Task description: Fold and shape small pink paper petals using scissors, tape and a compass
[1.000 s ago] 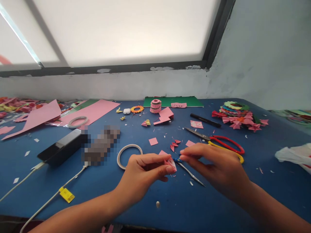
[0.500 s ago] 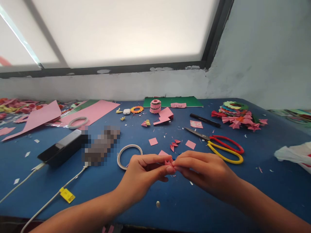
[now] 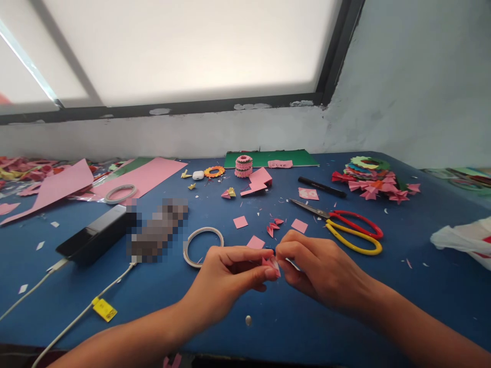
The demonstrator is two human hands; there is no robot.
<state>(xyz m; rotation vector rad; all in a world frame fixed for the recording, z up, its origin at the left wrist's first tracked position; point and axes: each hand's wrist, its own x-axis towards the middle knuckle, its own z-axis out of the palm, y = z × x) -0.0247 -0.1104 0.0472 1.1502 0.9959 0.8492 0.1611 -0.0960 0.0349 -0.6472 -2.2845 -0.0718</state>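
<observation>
My left hand [image 3: 226, 278] and my right hand [image 3: 318, 268] meet over the blue table [image 3: 383, 291], both pinching a small folded pink paper piece [image 3: 271, 263] between thumbs and fingertips. Most of the piece is hidden by the fingers. Just beyond the hands lie a pink paper square [image 3: 255, 242], folded pink bits [image 3: 273, 226] and a ring of tape [image 3: 203, 246]. Scissors with red and yellow handles [image 3: 345, 230] lie to the right of my right hand.
A black power bank [image 3: 94, 235] with white cables lies at the left. Pink paper sheets [image 3: 141, 176], a second tape ring [image 3: 120, 193], a stack of paper rings [image 3: 244, 166], a black marker [image 3: 321, 187], a heap of coloured folded shapes [image 3: 374, 181] and a white plastic bag [image 3: 464, 240] surround the work area.
My right hand has moved left from a thin blue-handled tool, which is no longer in view, and closed on the pink piece held by my left hand. The view shifted slightly.
</observation>
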